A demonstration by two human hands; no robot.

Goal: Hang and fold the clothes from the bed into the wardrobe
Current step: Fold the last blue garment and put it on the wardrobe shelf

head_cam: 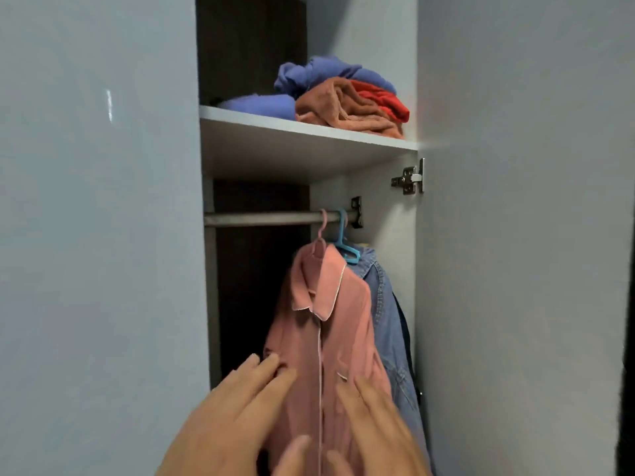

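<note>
Grip slack on both: left hand [233,407] and right hand [374,424] lie flat, fingers straight, against the pink shirt [330,331]. Shirt hangs by a pink hanger [322,230] from the wardrobe rail [261,218], touching a denim garment [381,304] on its right

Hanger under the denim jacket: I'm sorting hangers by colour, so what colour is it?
Blue hanger, clearest in the head view.

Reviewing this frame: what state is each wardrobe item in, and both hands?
Pink shirt: hung on the rail by a pink hanger.
Denim shirt: hung on a blue hanger, beside the pink one.
Clothes on the shelf: piled, loosely folded.
Wardrobe door: open.
Left hand: open, fingers at the shirt.
Right hand: open, same.
</note>
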